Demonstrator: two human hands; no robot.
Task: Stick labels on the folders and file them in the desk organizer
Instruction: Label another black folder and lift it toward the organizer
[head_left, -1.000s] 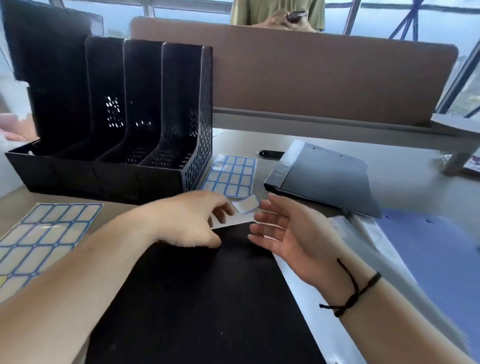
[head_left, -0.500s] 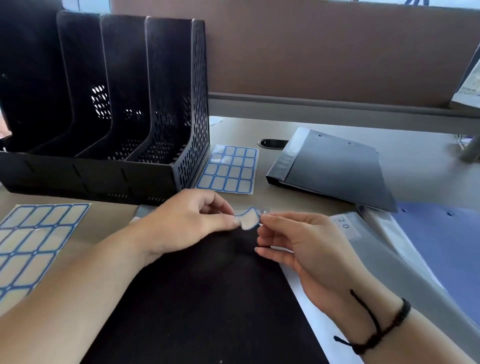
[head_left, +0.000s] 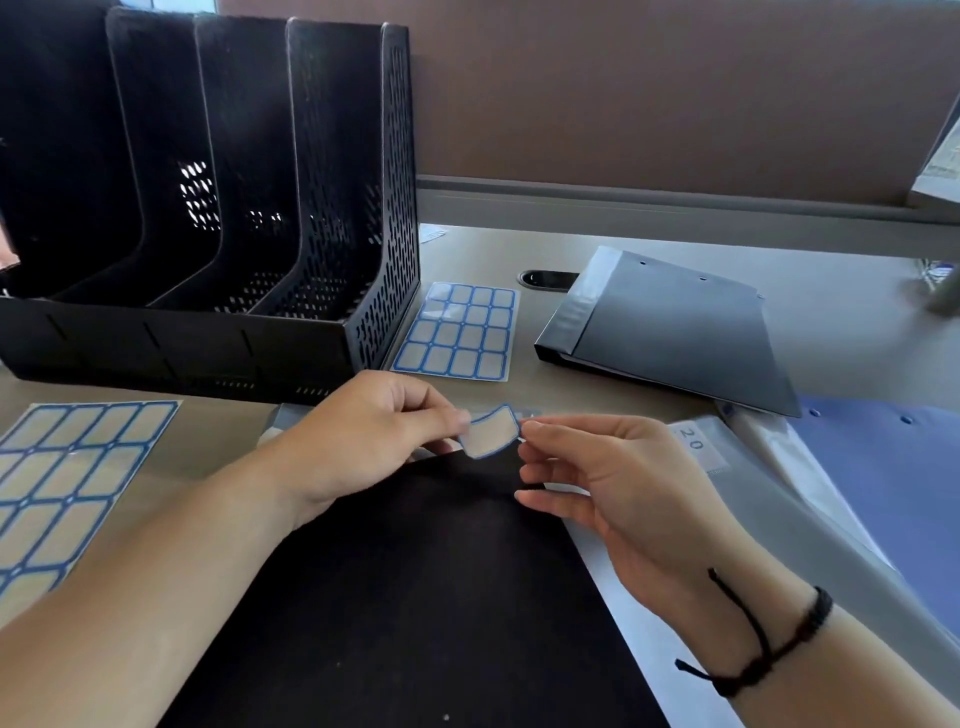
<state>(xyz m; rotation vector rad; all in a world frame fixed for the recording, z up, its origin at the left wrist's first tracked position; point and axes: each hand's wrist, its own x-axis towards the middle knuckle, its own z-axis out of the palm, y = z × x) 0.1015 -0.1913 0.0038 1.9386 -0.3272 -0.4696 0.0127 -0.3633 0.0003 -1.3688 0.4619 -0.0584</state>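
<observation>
A small blue-edged label (head_left: 492, 432) is held in the air just above the far edge of a black folder (head_left: 415, 597) that lies in front of me. My left hand (head_left: 358, 436) pinches the label's left end. My right hand (head_left: 602, 483) pinches its right end between thumb and forefinger, the other fingers spread loose. The label bends slightly between the two hands. A black mesh desk organizer (head_left: 218, 218) with several upright slots stands at the back left.
One label sheet (head_left: 457, 332) lies beside the organizer, another label sheet (head_left: 57, 488) at the left. A dark folder (head_left: 670, 332) lies at the back right, a grey folder (head_left: 779, 519) marked 20 and a blue folder (head_left: 893, 478) at the right. A brown partition (head_left: 649, 93) closes the desk's far side.
Both hands lifted off the black folder and took the label by its two ends. The camera tilted down and moved closer to the desk.
</observation>
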